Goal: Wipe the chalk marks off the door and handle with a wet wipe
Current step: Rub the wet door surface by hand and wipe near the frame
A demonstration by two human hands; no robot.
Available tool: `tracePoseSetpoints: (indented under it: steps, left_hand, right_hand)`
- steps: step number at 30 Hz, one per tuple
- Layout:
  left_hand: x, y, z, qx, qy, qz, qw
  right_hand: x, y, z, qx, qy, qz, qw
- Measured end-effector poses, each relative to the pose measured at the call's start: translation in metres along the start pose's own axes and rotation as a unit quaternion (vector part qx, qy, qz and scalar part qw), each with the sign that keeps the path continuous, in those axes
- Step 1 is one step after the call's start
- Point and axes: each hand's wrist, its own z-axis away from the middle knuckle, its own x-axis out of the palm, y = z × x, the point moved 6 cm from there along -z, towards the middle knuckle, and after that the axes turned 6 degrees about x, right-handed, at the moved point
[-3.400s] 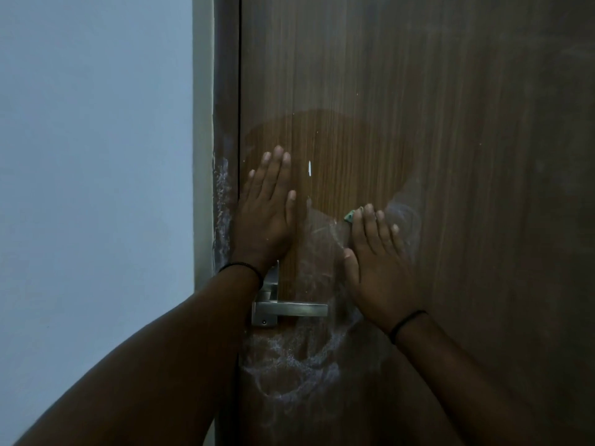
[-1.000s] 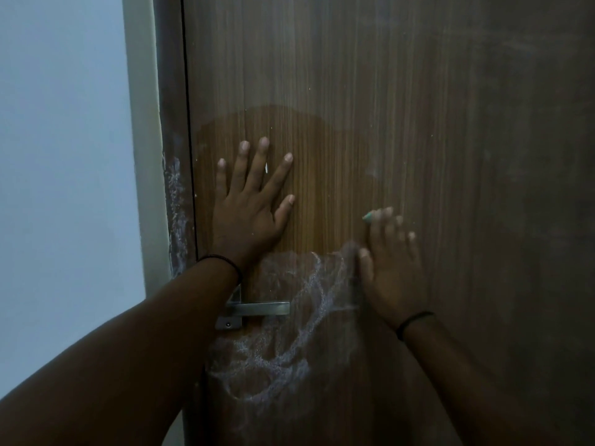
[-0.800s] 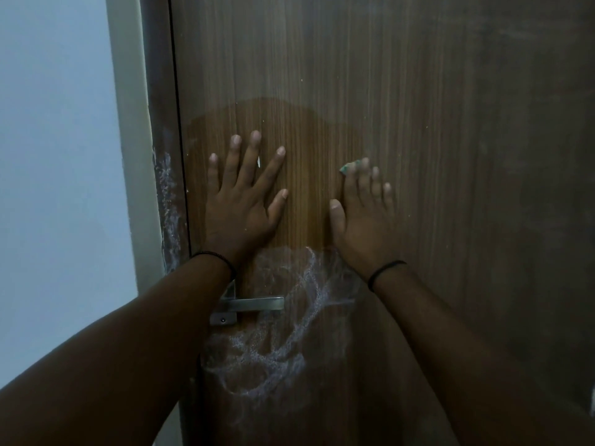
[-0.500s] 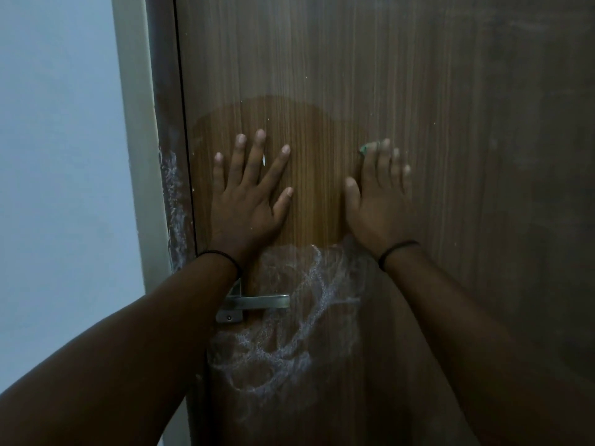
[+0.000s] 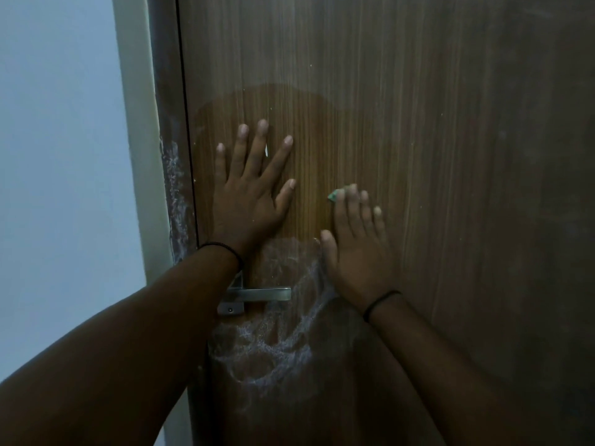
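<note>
A brown wood-grain door [image 5: 402, 140] fills the view, with a darker damp patch around both hands. My left hand [image 5: 249, 201] lies flat on the door with fingers spread, holding nothing. My right hand [image 5: 359, 249] presses a wet wipe [image 5: 333, 195] flat against the door; only a small pale green corner shows past my fingertips. White chalk marks [image 5: 273, 346] swirl below and between my hands. A metal lever handle [image 5: 260, 295] sits under my left wrist, partly hidden by it.
The door frame [image 5: 169, 194] at the left carries white chalk smears along its edge. A pale wall [image 5: 64, 188] lies further left. Both wrists wear a thin black band.
My right hand with the wipe slid up the door, then came back down to the top edge of the chalk. My left hand stayed flat in place.
</note>
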Motion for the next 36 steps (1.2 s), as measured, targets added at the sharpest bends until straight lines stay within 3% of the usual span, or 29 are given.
tracePoseSetpoints:
  steps: [5,9,12,17,20,24,30,36]
  left_hand:
    - [-0.001,0.0,0.0,0.003,0.001,0.0,1.0]
    - [0.0,0.0,0.001,-0.001,-0.002,0.004,1.0]
    - [0.001,-0.001,0.001,0.001,-0.003,0.007,1.0]
    - [0.0,0.0,0.001,-0.003,-0.007,0.012,1.0]
    - [0.0,0.0,0.004,-0.011,-0.005,0.017,1.0]
    - [-0.001,0.001,0.003,-0.011,-0.014,0.02,1.0]
    - [-0.001,0.002,0.004,-0.019,-0.017,0.027,0.999]
    - [-0.006,0.004,0.008,-0.024,-0.049,0.033,0.998]
  right_hand:
    - [0.028,-0.009,0.048,-0.075,-0.063,0.023,0.995]
    - [0.018,0.028,0.037,-0.006,-0.034,0.013,0.999]
    - [0.006,0.012,0.009,0.042,0.006,-0.025,0.999]
    - [0.02,0.005,0.042,-0.023,-0.053,0.004,0.998]
    - [0.018,0.038,0.055,0.012,-0.065,0.022,0.998]
    - [0.001,0.03,0.023,0.071,-0.014,-0.02,0.997]
    - [0.026,-0.009,0.054,-0.014,-0.061,0.007,0.998]
    - [0.01,0.026,0.048,0.053,-0.052,0.025,0.997]
